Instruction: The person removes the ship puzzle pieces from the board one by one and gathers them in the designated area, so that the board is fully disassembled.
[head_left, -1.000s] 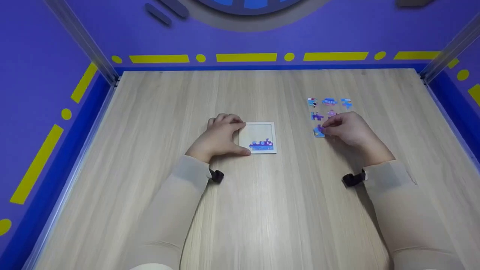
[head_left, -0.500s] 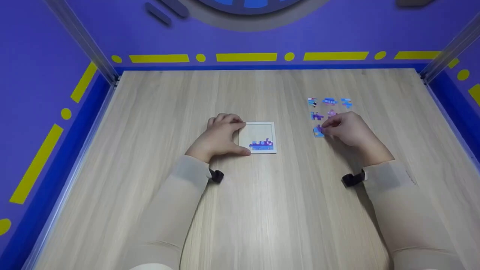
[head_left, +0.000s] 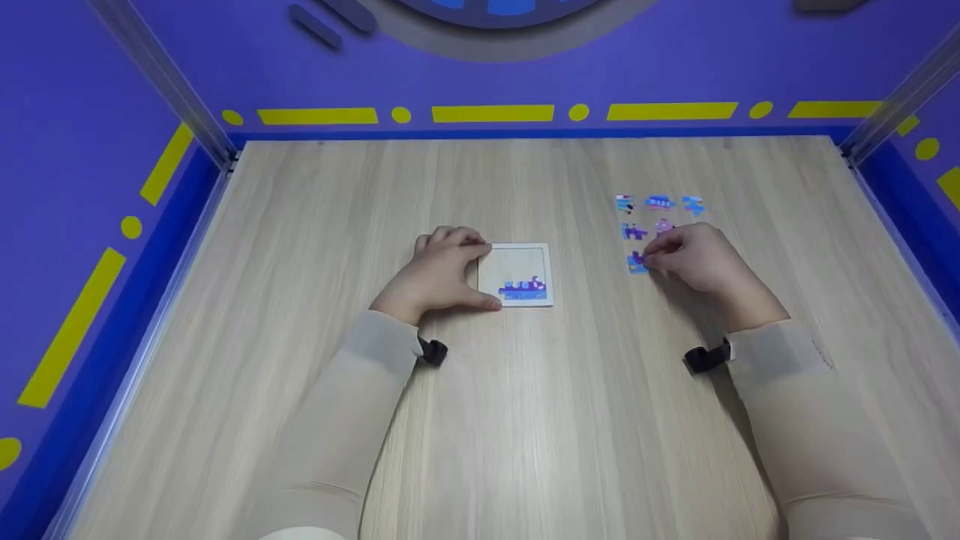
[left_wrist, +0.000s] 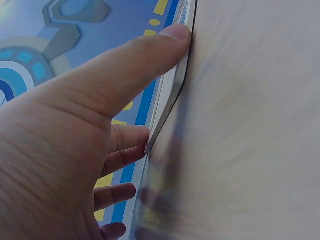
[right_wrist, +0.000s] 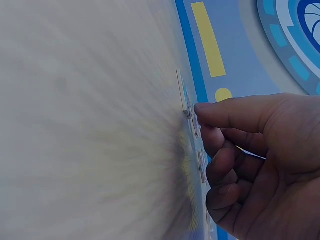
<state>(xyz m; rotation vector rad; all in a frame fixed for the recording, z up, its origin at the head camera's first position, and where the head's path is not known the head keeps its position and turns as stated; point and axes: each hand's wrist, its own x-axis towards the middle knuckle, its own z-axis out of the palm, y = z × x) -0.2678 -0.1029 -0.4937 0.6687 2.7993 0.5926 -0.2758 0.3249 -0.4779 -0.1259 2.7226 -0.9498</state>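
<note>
My left hand (head_left: 442, 274) holds the left side of a square, pale puzzle tray (head_left: 549, 274), thumb at its near corner and index finger at its far corner. Joined blue and purple puzzle pieces (head_left: 523, 291) lie in the tray's lower right part. In the left wrist view, the tray's edge (left_wrist: 176, 82) sits between thumb and fingers. Over to the right, my right hand (head_left: 697, 259) pinches a blue and purple puzzle piece (head_left: 636, 263) at its right side, thumb and index finger together. The right wrist view shows the thumb tip at that piece's edge (right_wrist: 182, 92).
Several loose puzzle pieces lie in rows beyond my right hand, among them a blue one (head_left: 659, 202), a purple one (head_left: 634, 232) and a pink one (head_left: 664, 225). My right hand may cover others. Purple walls (head_left: 480, 82) border the wooden table (head_left: 495, 420).
</note>
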